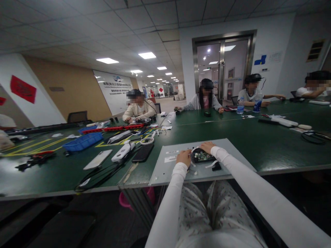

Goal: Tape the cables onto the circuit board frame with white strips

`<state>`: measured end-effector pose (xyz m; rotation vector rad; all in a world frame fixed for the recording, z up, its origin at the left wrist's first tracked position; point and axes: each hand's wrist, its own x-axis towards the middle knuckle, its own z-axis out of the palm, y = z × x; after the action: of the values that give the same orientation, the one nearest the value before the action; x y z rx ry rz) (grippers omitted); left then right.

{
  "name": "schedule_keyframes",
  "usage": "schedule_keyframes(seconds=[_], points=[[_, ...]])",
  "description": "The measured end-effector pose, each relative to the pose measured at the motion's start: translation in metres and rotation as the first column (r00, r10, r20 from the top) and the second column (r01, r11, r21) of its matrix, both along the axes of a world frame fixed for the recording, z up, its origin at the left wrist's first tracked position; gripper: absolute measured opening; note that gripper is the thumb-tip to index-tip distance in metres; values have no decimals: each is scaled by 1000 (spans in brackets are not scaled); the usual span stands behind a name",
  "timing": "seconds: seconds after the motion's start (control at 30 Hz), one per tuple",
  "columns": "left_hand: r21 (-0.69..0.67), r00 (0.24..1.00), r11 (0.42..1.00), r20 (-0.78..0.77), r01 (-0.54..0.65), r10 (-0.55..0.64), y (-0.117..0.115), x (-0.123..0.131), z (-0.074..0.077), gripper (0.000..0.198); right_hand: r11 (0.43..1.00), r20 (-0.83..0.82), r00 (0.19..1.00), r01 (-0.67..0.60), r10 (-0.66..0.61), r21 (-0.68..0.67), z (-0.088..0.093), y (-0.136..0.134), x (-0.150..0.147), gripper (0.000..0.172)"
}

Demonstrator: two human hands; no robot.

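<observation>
A small black casing with a green circuit board (203, 157) exposed inside lies on a grey sheet (168, 168) at the table's front edge. My left hand (183, 158) grips the casing's left side, fingers curled at its edge. At its far right edge, my right hand (207, 147) has its fingers bent over the casing. White strips or scraps lie beside it, and a small black piece (216, 166) sits just below its right corner. The fingertips are partly hidden, and the board's details are too small to make out.
Left of the sheet lie a black phone (143, 152), a white phone (98, 159), a white power strip (123, 151) and cables. Beyond are a blue tray (84, 141) and red strips. Several people sit across the green table (248, 137); two bottles (257, 103) stand near them.
</observation>
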<state>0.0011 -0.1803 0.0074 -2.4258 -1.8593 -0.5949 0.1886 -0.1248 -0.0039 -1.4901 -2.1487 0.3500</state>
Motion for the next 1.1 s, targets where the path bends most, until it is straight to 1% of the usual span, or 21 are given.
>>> schedule_keyframes(seconds=[0.1,0.23,0.33,0.4,0.47,0.63,0.73,0.97,1.1], points=[[-9,1000,1000,25,0,0,0,-1,1,35,997,-57,995,77,-78,-12,-3,2,10,26],[-41,997,999,74,-30,33,-1,-2,6,35,986,-137,976,167,-169,-26,-9,2,27,35],[-46,994,997,92,-61,65,-4,-3,11,35,977,-195,957,213,-215,-29,-16,-2,38,37],[-44,990,994,103,-96,100,-5,-3,13,35,971,-233,943,238,-237,-25,-19,-7,43,37],[-46,988,993,110,-106,110,-6,-2,14,36,966,-268,930,257,-253,-19,-20,-13,45,37],[-50,996,999,81,-15,19,-5,-1,11,43,964,-320,914,265,-250,1,-18,-25,46,38],[-65,998,998,66,4,0,-3,-1,8,43,969,-323,919,245,-226,19,-18,-27,45,36],[-38,993,999,115,-34,38,-2,-3,7,34,967,-303,926,251,-224,52,-20,-30,45,34],[-18,990,998,130,-60,62,-3,-4,7,34,965,-304,926,254,-224,63,-19,-33,45,34]])
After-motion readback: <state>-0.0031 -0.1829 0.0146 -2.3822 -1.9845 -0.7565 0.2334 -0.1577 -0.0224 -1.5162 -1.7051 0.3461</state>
